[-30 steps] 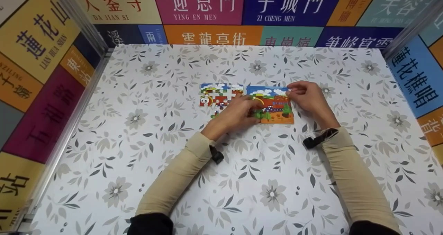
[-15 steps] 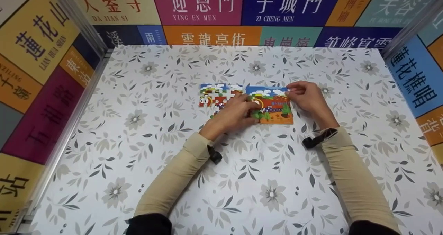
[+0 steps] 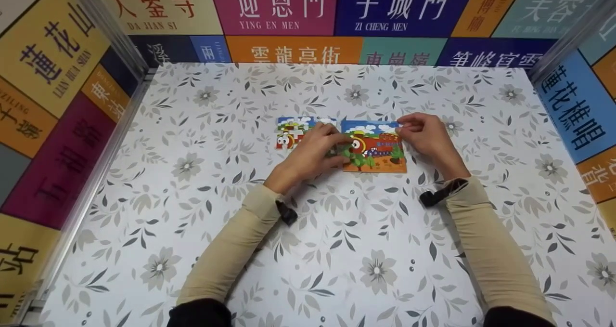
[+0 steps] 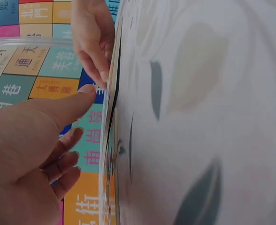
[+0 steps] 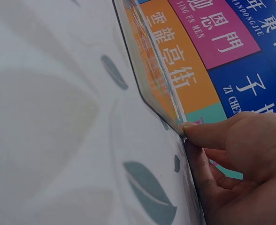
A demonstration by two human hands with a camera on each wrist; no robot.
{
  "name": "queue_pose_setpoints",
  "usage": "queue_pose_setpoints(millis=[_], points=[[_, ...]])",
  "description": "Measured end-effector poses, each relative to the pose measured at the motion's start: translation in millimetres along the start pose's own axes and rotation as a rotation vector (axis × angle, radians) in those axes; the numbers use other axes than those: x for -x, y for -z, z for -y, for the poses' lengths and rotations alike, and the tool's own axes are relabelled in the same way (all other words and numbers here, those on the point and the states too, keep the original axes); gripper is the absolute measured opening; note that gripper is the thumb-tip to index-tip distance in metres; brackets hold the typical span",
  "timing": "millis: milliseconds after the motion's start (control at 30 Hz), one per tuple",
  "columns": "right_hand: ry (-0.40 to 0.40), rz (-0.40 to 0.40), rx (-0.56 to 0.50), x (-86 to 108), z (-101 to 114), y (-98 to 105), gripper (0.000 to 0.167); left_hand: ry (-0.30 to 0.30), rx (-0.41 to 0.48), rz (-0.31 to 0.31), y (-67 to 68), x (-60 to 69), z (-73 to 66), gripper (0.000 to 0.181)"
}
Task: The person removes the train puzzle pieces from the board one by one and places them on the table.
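Note:
Two flat train pictures lie side by side near the middle of the table in the head view. The left one is a jigsaw puzzle [image 3: 285, 140] with visible piece outlines; my left hand [image 3: 308, 150] covers much of it. To the right is a whole picture board [image 3: 378, 146] of a red train under clouds. Thumb and index finger of my right hand [image 3: 426, 137] pinch its upper right corner, also seen in the right wrist view. My left hand [image 4: 39, 145] has its fingers loosely bent, fingertips near the board's left edge, gripping nothing visible.
A white table [image 3: 288, 269] with a grey leaf and flower print lies under everything. Panels [image 3: 279, 9] with large coloured characters stand along its back and sides. Each wrist carries a small black camera [image 3: 288, 214].
My left hand has drawn back leftward off the picture board, uncovering the train's face, and now covers more of the puzzle. The right hand has stayed at the board's corner.

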State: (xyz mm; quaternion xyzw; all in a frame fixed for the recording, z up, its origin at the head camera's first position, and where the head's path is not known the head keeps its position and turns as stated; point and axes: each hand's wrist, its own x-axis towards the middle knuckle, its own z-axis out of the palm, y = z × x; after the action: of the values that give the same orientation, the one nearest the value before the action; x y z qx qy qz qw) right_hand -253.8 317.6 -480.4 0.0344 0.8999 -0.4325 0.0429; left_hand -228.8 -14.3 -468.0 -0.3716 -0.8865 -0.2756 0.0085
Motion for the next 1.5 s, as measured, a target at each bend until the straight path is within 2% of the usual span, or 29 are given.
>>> queue_pose_setpoints(millis=[300,500,800,1000,1233,1500], points=[[0.000,-0.003,0.006,-0.6,-1.8,-0.4,0.037,-0.029,0.074,-0.096,13.0,11.3,12.1,0.046],[-0.013,-0.008,0.000,-1.1,-0.3,-0.5,0.036,-0.050,0.137,-0.131,21.5,21.0,21.3,0.047],[-0.024,0.005,0.004,-1.0,0.6,0.5,0.038,-0.004,0.151,-0.135,31.8,34.5,31.8,0.046],[-0.013,0.006,0.016,-0.4,1.0,0.8,0.038,0.039,0.157,-0.127,35.5,36.5,34.6,0.044],[-0.019,0.010,0.020,-1.0,1.5,0.6,0.038,0.032,0.194,-0.144,38.2,37.2,37.4,0.044],[-0.020,0.003,0.018,-1.0,1.2,0.7,0.038,0.030,0.236,-0.172,43.7,45.6,44.2,0.040]])
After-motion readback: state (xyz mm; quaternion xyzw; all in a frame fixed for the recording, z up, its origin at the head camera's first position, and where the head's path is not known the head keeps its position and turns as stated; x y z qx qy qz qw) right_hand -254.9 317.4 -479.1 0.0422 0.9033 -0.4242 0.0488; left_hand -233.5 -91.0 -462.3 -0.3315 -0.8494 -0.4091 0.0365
